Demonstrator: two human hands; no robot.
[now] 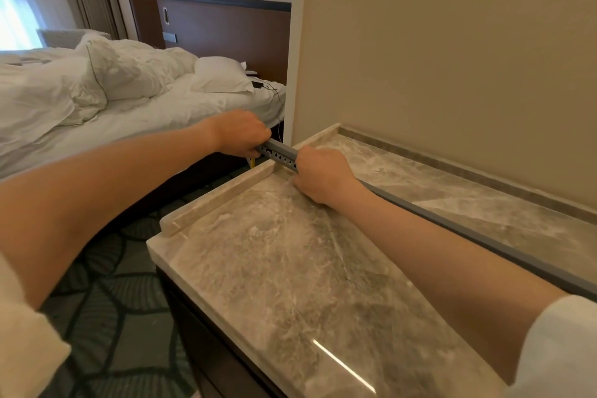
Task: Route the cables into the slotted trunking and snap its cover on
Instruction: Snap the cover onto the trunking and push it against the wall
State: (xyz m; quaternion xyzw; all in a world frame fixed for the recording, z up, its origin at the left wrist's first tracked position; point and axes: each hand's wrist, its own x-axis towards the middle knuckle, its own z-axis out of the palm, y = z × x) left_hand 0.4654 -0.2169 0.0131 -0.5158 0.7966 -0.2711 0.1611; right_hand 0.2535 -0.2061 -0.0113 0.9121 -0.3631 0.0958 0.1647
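A long grey slotted trunking lies diagonally across the marble counter, from the right edge of view to past the counter's far left corner. Slots show on its side between my hands. My left hand is closed around the trunking's far end, which overhangs the counter's raised lip. My right hand grips the trunking just inside the lip, knuckles up. A bit of yellow shows below my left hand. I cannot tell whether it is a cable. No separate cover is visible.
A beige wall rises behind the counter, with a raised marble lip on its left side. An unmade bed with white sheets lies to the left. A dark cable lies on the bed by the pillow. Patterned carpet covers the floor.
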